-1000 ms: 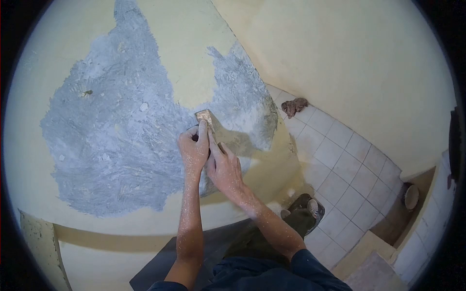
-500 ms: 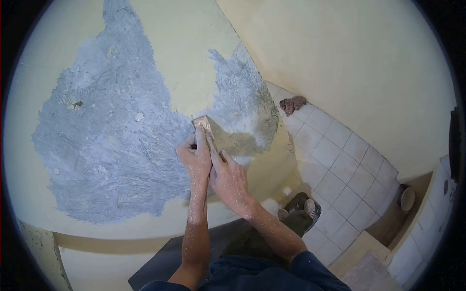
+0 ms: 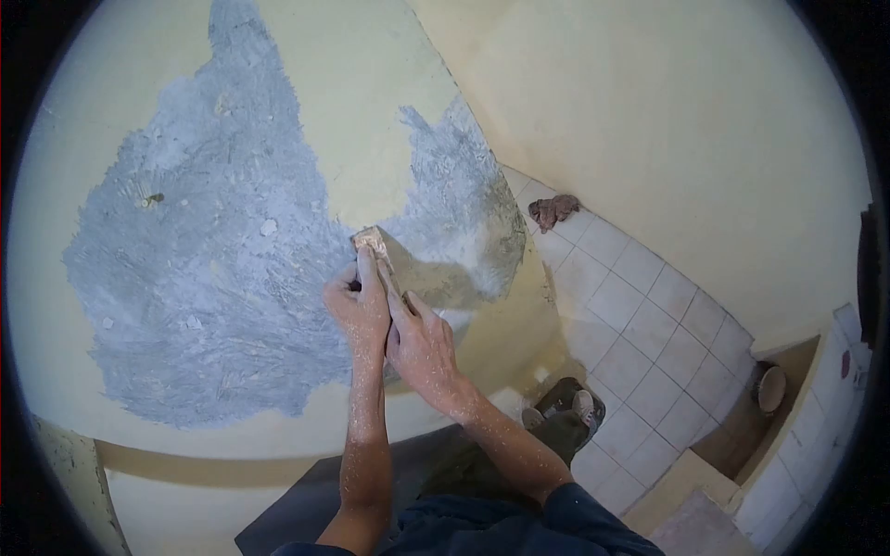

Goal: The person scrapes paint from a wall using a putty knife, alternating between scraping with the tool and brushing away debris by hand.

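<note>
A flat scraper (image 3: pixel 371 243) with a dusty, tan-looking blade lies against the wall, at the lower end of a strip of pale yellow paint (image 3: pixel 363 139). My left hand (image 3: pixel 360 308) is closed on it near the blade, its fingers stretched along the tool and pressing it. Just below and to the right, my right hand (image 3: pixel 425 352) wraps around the handle, which is mostly hidden by the fingers. Around the blade spreads a rough grey bare patch (image 3: pixel 213 278) full of scratch marks. White dust specks cover both hands and forearms.
A crumpled brown rag (image 3: pixel 554 213) lies on the tiled floor (image 3: pixel 649 320) by the right-hand wall (image 3: pixel 667 120). My feet (image 3: pixel 582 404) stand below the wall. A round bowl-like container (image 3: pixel 770 387) sits in a recess at right. Under my arms is a dark grey surface (image 3: pixel 306 505).
Both hands and the scraper have moved slightly left and down along the wall. The view has shifted a little too. The grip on the scraper looks the same.
</note>
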Available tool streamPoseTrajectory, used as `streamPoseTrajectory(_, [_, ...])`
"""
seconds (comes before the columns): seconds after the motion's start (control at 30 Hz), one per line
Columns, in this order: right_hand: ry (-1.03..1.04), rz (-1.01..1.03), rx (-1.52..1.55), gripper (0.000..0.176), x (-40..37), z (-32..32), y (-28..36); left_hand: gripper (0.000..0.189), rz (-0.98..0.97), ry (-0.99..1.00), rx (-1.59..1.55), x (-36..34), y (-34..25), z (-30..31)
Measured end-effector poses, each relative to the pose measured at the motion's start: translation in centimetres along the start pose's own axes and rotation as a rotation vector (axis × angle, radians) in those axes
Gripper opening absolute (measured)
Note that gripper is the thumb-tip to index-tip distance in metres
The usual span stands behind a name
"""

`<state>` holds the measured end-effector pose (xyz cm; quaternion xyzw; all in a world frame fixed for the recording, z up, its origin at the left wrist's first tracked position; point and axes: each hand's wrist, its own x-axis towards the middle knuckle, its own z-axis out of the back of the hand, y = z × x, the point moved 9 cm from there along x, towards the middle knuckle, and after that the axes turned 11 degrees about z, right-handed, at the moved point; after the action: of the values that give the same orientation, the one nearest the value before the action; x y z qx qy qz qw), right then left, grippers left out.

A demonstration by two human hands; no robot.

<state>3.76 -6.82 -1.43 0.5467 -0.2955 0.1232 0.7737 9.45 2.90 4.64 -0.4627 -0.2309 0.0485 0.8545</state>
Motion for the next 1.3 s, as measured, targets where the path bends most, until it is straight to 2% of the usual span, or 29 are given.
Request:
streamPoseTrajectory(0.07, [0.034, -0.014, 0.014, 0.065, -0.6, -0.4, 0.4, 0.048, -0.033, -0.027, 0.035, 0.1, -0.2, 0.6])
streamPoseTrajectory(0.17, [0.039, -0.023, 0.058, 0.061, 0.0, -0.3, 1.2, 0.047, 0.052, 0.005, 0.025, 0.3, 1.0, 1.4])
streamPoseTrajectory(0.3, [0.008, -0.007, 0.090, 0.058, 1.3, 0.3, 1.6, 0.048, 0.002, -0.036, -0.009, 0.7, -1.0, 1.2])
streamPoseTrajectory(0.37, [0.026, -0.031, 0.107, 0.059, 0.5, -0.2, 1.8, 0.048, -0.055, -0.017, 0.002, 1.2, -0.9, 1.5])
streamPoseTrajectory(0.47, [0.037, -0.044, 0.131, 0.062, 0.8, -0.4, 1.9, 0.049, -0.030, -0.019, 0.053, 1.2, -0.2, 2.0])
streamPoseTrajectory(0.6, [-0.024, 0.001, 0.142, 0.065, 1.9, 0.6, 2.1, 0.049, -0.063, -0.022, 0.092, 1.0, -2.9, 1.7])
streamPoseTrajectory(0.7, [0.065, -0.115, 0.505, 0.061, 1.3, 1.5, 1.4, 0.049, -0.119, -0.044, 0.122, 0.7, -3.3, 1.5])
streamPoseTrajectory(0.77, [-0.004, -0.338, 0.852, 0.034, -2.1, -1.6, -0.8, 0.049, -0.177, -0.064, 0.228, 0.9, -3.5, 2.0])
streamPoseTrajectory(0.8, [0.016, -0.409, 0.987, 0.027, -2.9, -2.7, -1.2, 0.049, -0.159, -0.064, 0.216, 0.9, -3.6, 2.1])
streamPoseTrajectory(0.9, [0.167, -0.568, 1.295, 0.028, -4.8, -5.3, -1.0, 0.048, -0.109, -0.068, 0.195, 0.0, -3.4, 1.9])
streamPoseTrajectory(1.0, [0.200, -0.545, 1.353, 0.029, -4.5, -4.3, 0.2, 0.047, -0.123, -0.100, 0.220, -0.6, -2.8, 2.2])
streamPoseTrajectory(1.1, [-0.047, -0.573, 1.224, 0.030, -4.6, -4.5, -1.0, 0.048, -0.154, -0.127, 0.231, -0.7, -2.5, 2.0])
streamPoseTrajectory(1.2, [-0.119, -0.410, 0.988, 0.030, -3.3, -4.5, -1.9, 0.049, -0.153, -0.144, 0.189, 0.0, -2.5, 1.5])
streamPoseTrajectory(1.3, [-0.048, -0.524, 1.111, 0.031, -2.5, -3.3, -1.1, 0.050, -0.154, -0.142, 0.171, 0.4, -3.6, 1.4])
